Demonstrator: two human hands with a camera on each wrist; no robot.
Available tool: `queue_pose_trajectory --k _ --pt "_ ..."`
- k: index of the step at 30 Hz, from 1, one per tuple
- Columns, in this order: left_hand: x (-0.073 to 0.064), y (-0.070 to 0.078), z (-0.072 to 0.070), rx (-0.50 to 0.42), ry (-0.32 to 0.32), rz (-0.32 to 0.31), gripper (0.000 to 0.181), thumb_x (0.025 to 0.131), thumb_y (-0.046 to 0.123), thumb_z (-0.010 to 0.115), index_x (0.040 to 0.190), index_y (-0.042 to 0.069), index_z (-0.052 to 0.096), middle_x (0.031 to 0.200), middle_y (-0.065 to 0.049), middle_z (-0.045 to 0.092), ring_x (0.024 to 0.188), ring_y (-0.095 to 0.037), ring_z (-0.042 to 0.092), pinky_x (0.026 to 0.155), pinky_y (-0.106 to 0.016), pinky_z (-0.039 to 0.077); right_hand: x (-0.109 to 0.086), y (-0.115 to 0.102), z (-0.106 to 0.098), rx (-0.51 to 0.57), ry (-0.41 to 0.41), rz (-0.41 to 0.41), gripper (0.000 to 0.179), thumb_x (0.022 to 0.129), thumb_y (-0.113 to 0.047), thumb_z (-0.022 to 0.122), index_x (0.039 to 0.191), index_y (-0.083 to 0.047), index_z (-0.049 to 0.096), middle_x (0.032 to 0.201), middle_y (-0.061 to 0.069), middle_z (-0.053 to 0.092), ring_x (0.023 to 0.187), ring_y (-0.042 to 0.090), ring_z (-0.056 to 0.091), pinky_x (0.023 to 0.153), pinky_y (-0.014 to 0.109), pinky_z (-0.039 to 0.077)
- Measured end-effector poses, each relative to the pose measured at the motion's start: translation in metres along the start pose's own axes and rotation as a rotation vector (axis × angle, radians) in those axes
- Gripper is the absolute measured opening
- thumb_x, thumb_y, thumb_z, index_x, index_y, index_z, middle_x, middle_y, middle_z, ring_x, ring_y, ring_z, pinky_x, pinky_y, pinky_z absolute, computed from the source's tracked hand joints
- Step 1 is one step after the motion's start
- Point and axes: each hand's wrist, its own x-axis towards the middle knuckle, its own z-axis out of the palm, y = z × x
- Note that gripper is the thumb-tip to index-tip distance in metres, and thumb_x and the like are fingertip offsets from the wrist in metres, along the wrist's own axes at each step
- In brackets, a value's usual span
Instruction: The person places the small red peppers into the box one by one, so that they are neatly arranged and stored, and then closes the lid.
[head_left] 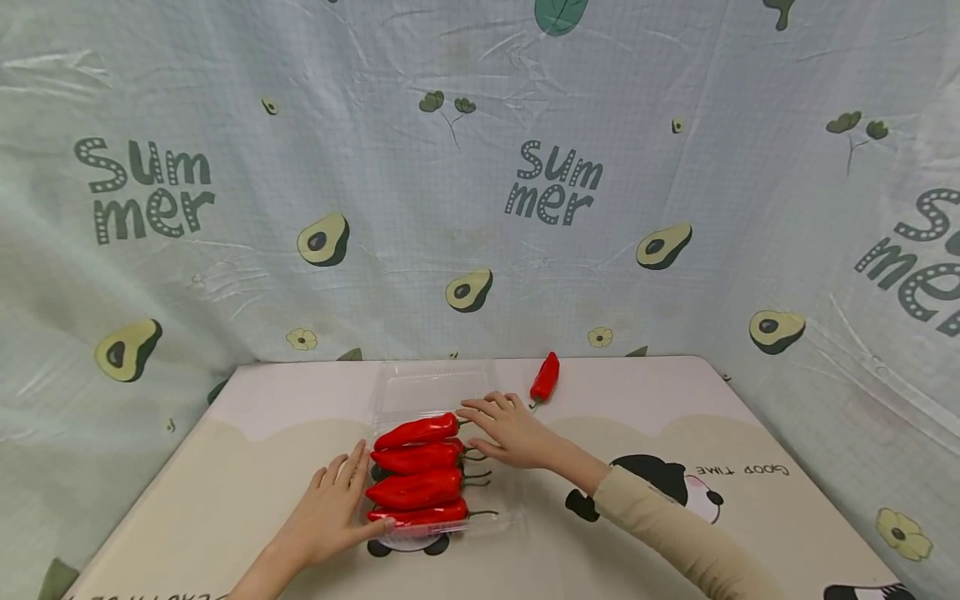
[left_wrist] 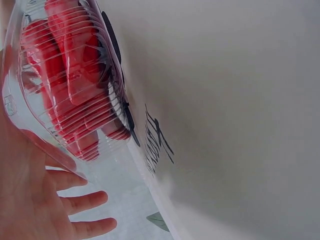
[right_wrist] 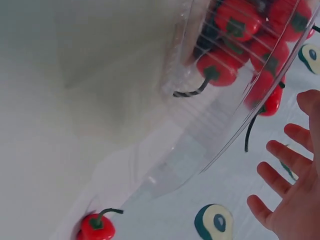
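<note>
Several long red peppers (head_left: 416,489) with green stems lie side by side, heaped in a clear plastic clamshell box (head_left: 512,515). Its see-through lid (head_left: 435,385) is folded back toward the wall. My left hand (head_left: 326,512) rests against the box's left side, fingers extended and thumb at the front left corner. In the left wrist view those fingers (left_wrist: 85,202) are spread beside the ribbed wall. Over by the stems, my right hand (head_left: 513,433) hovers at the box's right side with fingers loosely extended, holding nothing. In the right wrist view a gap separates it from the box.
One loose red pepper (head_left: 545,379) lies at the back of the table, right of the lid. Panda drawings (head_left: 660,483) mark the tabletop (head_left: 622,550). A patterned cloth (head_left: 390,192) hangs along the back and sides.
</note>
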Motion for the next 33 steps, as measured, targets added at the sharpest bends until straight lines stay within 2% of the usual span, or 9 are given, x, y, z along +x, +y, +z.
queue_pose_trajectory --k 12,17,26,33 --pt "0.0 0.001 0.0 -0.021 -0.029 -0.022 0.096 0.072 0.067 0.051 0.134 -0.005 0.034 0.143 -0.019 0.03 0.121 -0.039 0.037 0.093 -0.06 0.032 -0.022 0.032 0.011 -0.005 0.197 0.096 0.039 0.089 -0.028 0.051 0.125 -0.014 0.049 0.124 0.003 0.051 0.105 0.019 0.043 0.085 0.038 0.038" --pt "0.0 0.002 -0.001 -0.013 -0.018 -0.014 0.096 0.072 0.066 0.051 0.133 -0.005 0.035 0.142 -0.019 0.031 0.12 -0.039 0.038 0.093 -0.06 0.032 -0.03 0.045 0.016 -0.024 0.257 0.153 0.035 0.088 -0.024 0.052 0.121 -0.013 0.053 0.117 0.002 0.055 0.102 0.019 0.047 0.082 0.04 0.039" --pt "0.0 0.002 -0.002 -0.002 -0.014 -0.01 0.096 0.072 0.067 0.051 0.133 -0.005 0.035 0.142 -0.019 0.032 0.12 -0.039 0.039 0.093 -0.06 0.032 -0.037 0.066 0.025 -0.032 0.288 0.275 0.031 0.086 -0.02 0.054 0.116 -0.01 0.055 0.107 0.005 0.057 0.095 0.023 0.049 0.077 0.041 0.039" --pt "0.001 0.001 0.0 0.01 -0.003 -0.009 0.095 0.072 0.066 0.052 0.133 -0.005 0.035 0.142 -0.019 0.032 0.12 -0.039 0.039 0.093 -0.06 0.033 -0.035 0.081 0.028 -0.056 0.231 0.439 0.035 0.086 -0.021 0.056 0.117 -0.007 0.052 0.107 0.012 0.054 0.094 0.028 0.046 0.075 0.045 0.04"
